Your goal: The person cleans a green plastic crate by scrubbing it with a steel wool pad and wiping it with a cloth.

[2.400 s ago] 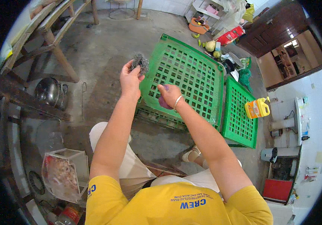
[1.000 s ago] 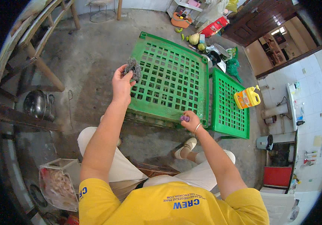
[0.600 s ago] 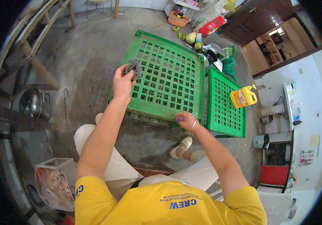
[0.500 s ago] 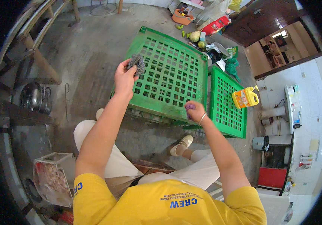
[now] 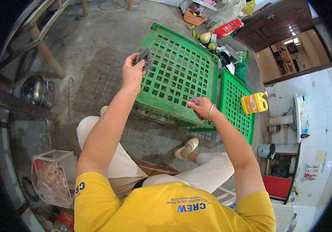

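Note:
Closed around a grey scouring pad (image 5: 145, 58), my left hand (image 5: 132, 72) is at the left edge of a large green plastic crate (image 5: 166, 101) with a square-holed face. Over the crate's near right part, my right hand (image 5: 203, 108) grips a purple cloth (image 5: 195, 102), part of which hangs below the fingers. Beside it on the right is a second, lower green crate (image 5: 232, 92). A yellow jug (image 5: 254, 103) with a pump top stands on that one.
Vegetables (image 5: 205, 37), a red package (image 5: 227, 28) and an orange basket (image 5: 193, 17) lie at the far right. Metal pans (image 5: 35, 96) are on the left, below a wooden frame (image 5: 42, 50). A clear bin (image 5: 55, 176) stands near left; a grey bucket (image 5: 265, 150) is at right.
The purple cloth now shows more, hanging from my right hand, which has turned and shifted slightly left and up. My left hand still holds the scouring pad, a little further right with the view.

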{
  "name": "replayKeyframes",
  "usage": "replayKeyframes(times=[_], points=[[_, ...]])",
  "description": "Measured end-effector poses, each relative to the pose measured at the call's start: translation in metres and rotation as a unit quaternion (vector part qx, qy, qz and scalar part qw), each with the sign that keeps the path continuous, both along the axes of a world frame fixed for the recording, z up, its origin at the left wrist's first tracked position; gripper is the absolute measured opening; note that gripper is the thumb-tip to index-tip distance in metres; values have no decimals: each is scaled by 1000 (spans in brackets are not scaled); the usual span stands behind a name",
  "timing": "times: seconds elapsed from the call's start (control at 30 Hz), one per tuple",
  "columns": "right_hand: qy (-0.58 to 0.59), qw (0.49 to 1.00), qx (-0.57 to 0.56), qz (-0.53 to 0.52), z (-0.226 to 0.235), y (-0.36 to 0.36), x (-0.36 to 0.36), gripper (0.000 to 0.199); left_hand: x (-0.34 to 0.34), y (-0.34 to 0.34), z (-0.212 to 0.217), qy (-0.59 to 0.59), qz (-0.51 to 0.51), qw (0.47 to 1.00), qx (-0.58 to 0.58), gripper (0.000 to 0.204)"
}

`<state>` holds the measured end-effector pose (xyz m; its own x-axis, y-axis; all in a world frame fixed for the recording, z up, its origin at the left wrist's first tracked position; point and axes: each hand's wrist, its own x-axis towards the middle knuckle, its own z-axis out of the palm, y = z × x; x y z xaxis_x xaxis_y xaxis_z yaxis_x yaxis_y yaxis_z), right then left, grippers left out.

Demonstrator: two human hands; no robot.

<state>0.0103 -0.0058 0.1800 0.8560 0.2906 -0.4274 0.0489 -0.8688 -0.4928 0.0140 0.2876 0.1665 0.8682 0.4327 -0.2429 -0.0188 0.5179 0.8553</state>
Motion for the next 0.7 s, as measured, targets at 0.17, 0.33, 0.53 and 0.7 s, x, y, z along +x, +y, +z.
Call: replayKeyframes(times=[0.17, 0.33, 0.53, 0.7], points=[[-8, 1000, -12, 25, -9, -1, 4, 44, -2, 3, 1, 3, -2, 1000, -1, 33], [30, 999, 27, 33, -15, 18, 4, 44, 1, 13, 4, 2, 10, 1000, -7, 33], [53, 997, 22, 49, -23, 48, 8, 46, 4, 24, 6, -15, 35, 999, -38, 31], [-32, 995, 29, 85, -33, 84, 17, 47, 4, 38, 5, -37, 49, 997, -56, 31]])
